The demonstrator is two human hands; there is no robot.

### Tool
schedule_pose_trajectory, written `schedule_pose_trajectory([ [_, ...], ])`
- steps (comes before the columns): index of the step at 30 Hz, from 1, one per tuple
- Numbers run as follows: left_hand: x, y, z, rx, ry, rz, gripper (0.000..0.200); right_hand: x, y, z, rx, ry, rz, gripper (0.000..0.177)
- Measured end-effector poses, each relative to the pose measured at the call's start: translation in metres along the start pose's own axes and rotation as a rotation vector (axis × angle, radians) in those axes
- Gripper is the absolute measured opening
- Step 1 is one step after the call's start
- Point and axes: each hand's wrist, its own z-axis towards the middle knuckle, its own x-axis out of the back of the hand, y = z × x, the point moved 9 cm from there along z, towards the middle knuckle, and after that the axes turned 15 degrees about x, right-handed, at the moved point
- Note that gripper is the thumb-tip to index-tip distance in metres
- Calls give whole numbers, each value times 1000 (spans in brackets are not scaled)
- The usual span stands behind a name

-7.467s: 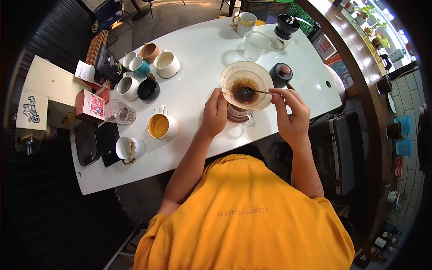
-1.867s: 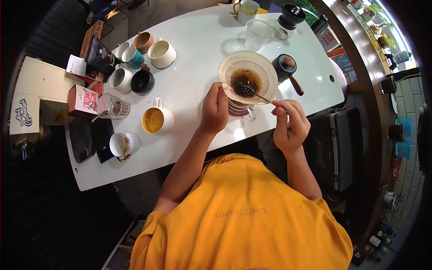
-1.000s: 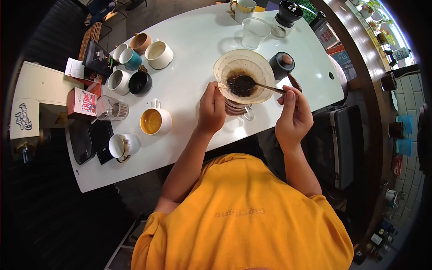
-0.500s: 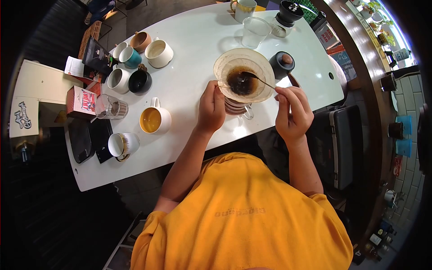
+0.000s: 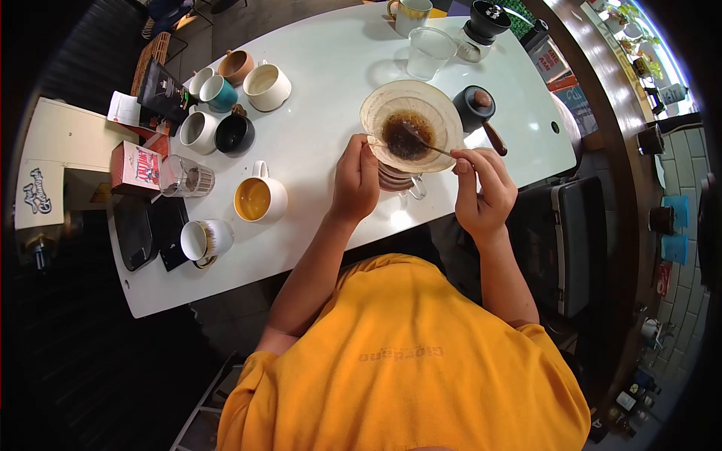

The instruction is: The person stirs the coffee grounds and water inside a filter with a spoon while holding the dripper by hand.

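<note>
A paper coffee filter [image 5: 447,124] sits in a coffee dripper over a glass server [image 5: 397,180]. Wet brown coffee grounds [image 5: 404,137] lie at its bottom. My left hand [image 5: 357,177] is closed at the filter's left side, pinching the edge of the dripper; its exact grip is partly hidden. Between the fingertips of my right hand [image 5: 485,188] is the handle of a dark spoon [image 5: 438,149], whose bowl dips into the coffee. A black kettle [image 5: 475,109] with a wooden handle stands right of the filter.
A white mug [image 5: 275,201] with a yellow inside stands left of my left arm on the white table [image 5: 308,90]. Several cups and a drinking glass [image 5: 180,178] crowd the left side. A clear plastic cup [image 5: 430,54] and a coffee grinder [image 5: 481,30] stand behind the filter.
The spoon and my right hand have shifted slightly left. The dark liquid in the filter looks lower, with more grounds showing. My left hand stays at the dripper.
</note>
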Motion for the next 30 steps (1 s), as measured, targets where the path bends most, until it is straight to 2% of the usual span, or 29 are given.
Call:
schedule_pose_trajectory([
  [9,0,-1,1,-12,6,-3,21,5,-1,-14,-106,112,70,9],
  [30,-1,-1,0,4,-6,-37,23,16,-5,-22,-21,146,139,9],
])
